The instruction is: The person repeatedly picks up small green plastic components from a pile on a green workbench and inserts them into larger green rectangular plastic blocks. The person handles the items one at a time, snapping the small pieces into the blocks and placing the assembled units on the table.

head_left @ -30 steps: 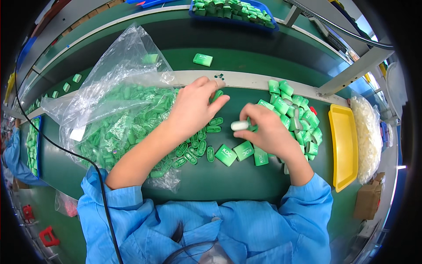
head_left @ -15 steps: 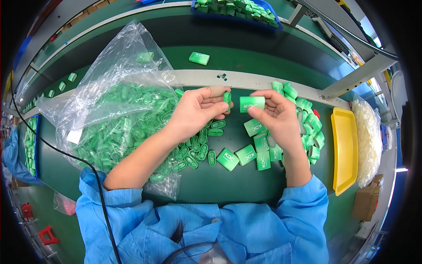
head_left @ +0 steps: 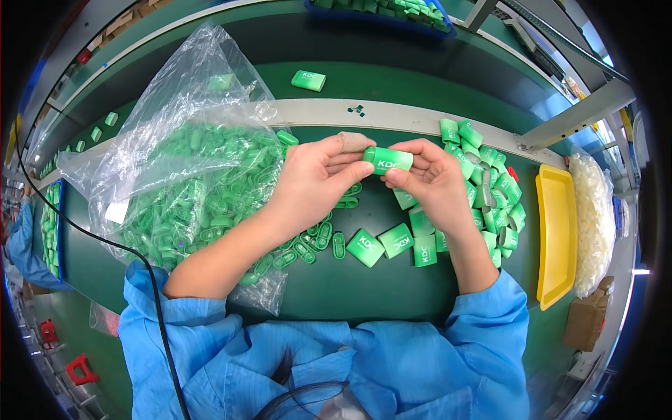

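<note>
In front of me both hands meet over the bench. My left hand [head_left: 316, 172] pinches a small green oval end cap [head_left: 368, 157] between thumb and fingertips; tape wraps one finger. My right hand [head_left: 442, 183] grips a flat green casing [head_left: 392, 162] with white print. Cap and casing touch end to end; how far the cap sits inside cannot be seen. Under and left of my left hand, loose green oval caps [head_left: 305, 250] spill from a clear plastic bag [head_left: 203, 105] full of them. To the right of my right hand lies a heap of green casings [head_left: 501, 203], open ends showing on some.
A yellow tray [head_left: 557, 238] stands at the right, beside a bag of pale pieces [head_left: 591, 224]. A pale rail [head_left: 420, 120] crosses behind my hands. Past it one casing [head_left: 309, 80] lies on a green belt. A blue bin [head_left: 448, 28] of green parts sits at the far edge.
My right hand has brought the casing left against the cap in my left hand. Before, a gap stood between the two parts. The whole view has shifted slightly.
</note>
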Action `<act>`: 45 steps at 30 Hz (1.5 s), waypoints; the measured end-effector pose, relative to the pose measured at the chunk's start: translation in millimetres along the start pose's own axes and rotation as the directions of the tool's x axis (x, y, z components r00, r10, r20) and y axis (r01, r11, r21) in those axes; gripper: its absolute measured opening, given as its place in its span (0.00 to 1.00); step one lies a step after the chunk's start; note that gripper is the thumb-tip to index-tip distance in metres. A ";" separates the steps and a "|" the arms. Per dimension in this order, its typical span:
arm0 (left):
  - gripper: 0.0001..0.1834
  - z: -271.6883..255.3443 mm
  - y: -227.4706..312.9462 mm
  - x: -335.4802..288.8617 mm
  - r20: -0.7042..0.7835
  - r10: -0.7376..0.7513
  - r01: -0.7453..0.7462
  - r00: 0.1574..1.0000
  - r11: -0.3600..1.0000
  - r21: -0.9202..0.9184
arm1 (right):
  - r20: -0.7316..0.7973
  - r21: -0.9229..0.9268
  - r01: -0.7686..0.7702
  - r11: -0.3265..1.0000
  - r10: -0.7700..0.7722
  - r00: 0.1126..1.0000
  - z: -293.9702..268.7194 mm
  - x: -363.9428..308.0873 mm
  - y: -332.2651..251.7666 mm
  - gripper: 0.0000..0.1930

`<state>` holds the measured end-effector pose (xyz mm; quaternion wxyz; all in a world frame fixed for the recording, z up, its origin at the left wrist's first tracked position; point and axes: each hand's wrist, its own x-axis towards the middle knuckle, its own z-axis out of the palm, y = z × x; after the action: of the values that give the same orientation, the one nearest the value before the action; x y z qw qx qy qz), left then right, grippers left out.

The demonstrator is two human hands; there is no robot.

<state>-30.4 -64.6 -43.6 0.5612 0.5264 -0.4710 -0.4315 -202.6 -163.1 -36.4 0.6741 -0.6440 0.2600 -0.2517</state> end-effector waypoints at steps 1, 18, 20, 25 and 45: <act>0.17 0.6 -1.1 -2.0 -0.013 0.022 -0.022 1.000 0.999 0.024 | -0.021 -0.024 0.021 0.999 -0.022 1.000 3.0 -1.3 -0.1 0.14; 0.18 22.0 -1.6 -15.3 -0.017 0.398 -0.294 0.917 0.706 0.645 | -0.070 -0.373 0.198 0.906 -0.240 0.968 12.0 -13.6 -11.9 0.13; 0.18 18.9 -2.5 -6.9 0.045 0.437 -0.356 0.898 0.663 0.658 | -0.093 -0.267 0.176 0.947 -0.207 0.974 7.9 -10.4 -5.7 0.13; 0.18 20.1 20.5 6.1 0.073 0.419 -0.359 0.905 0.660 0.660 | -0.139 -0.202 0.255 0.946 -0.285 0.948 3.6 -8.3 -16.9 0.13; 0.14 -15.0 -9.1 96.9 0.018 0.075 -0.074 0.997 0.869 0.490 | -0.184 -0.637 0.120 0.761 -0.301 0.936 -19.6 22.5 -16.8 0.21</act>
<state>2.3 -157.5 -45.6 0.4262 0.6332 -0.5843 -0.2757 -199.2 -193.5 -20.9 0.3510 -0.8122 0.3440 -0.3143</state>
